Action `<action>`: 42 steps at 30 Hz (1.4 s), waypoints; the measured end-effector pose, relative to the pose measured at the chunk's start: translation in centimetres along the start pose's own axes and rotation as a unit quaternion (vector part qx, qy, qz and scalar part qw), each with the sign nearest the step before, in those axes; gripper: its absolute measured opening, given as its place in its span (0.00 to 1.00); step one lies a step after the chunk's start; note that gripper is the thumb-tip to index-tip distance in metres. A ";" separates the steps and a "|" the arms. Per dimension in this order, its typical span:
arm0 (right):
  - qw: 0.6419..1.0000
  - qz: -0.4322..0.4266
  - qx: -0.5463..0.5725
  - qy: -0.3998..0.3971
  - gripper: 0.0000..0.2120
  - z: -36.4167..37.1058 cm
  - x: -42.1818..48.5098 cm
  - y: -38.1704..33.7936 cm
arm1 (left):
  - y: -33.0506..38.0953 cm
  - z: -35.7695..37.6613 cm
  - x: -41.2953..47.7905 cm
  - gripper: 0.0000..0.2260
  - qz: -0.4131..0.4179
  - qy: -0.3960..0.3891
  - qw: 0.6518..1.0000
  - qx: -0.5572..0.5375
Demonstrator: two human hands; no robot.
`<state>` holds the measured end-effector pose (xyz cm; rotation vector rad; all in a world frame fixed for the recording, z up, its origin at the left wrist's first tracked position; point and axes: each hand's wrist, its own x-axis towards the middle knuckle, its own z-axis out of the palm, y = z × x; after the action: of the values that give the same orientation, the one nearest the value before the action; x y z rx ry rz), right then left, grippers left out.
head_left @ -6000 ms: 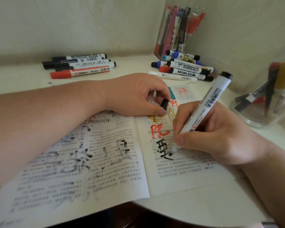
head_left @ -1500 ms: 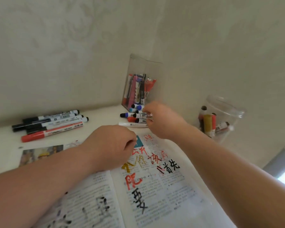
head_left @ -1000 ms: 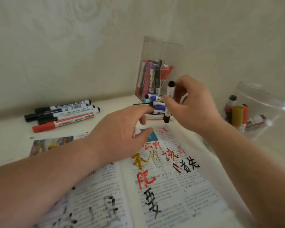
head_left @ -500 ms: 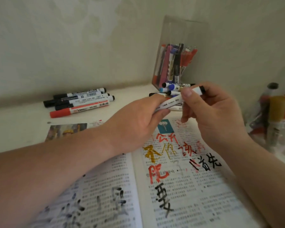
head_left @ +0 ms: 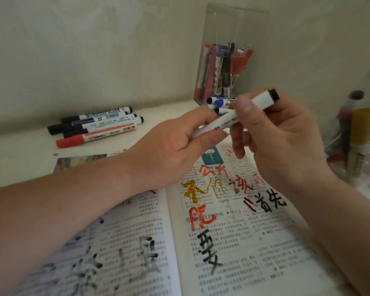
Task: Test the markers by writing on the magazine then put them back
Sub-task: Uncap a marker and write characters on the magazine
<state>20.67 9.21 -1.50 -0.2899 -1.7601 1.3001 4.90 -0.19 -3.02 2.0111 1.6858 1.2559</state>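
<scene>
1 s ago the white black-ended marker (head_left: 221,122) stood upright in the right hand (head_left: 282,142) alone. Now it's tilted: left hand (head_left: 171,150) grips its lower end, right hand pinches the barrel, above one open printed magazine (head_left: 233,242). Four capped markers (head_left: 98,128) lie on the desk (head_left: 19,150) left of the left hand; two clear plastic holders, a tall box (head_left: 233,28) beyond the hands and a round jar (head_left: 361,135) right of them.

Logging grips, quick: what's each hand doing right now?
Left hand: holding the marker by its lower end.
Right hand: pinching the same marker's upper part.

Bare left grip (head_left: 173,152), bare right grip (head_left: 286,148).
</scene>
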 end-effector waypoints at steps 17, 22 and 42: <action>0.951 0.249 0.048 -0.179 0.07 -5.5 -2.7 -3.3 | -0.6 0.0 -0.8 0.19 -0.010 -0.141 0.984 0.107; 0.926 0.290 0.059 -0.234 0.15 -4.9 -6.6 -2.4 | -0.4 0.4 -0.8 0.28 0.059 -0.078 0.993 0.059; 0.960 0.183 -0.169 -0.129 0.05 -2.8 -7.6 -2.6 | -0.7 0.8 -0.5 0.12 0.171 -0.135 0.963 0.161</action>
<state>27.90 5.04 -3.05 -0.6914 -2.2320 1.3309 5.01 -0.21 -4.16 2.6161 1.5351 0.7734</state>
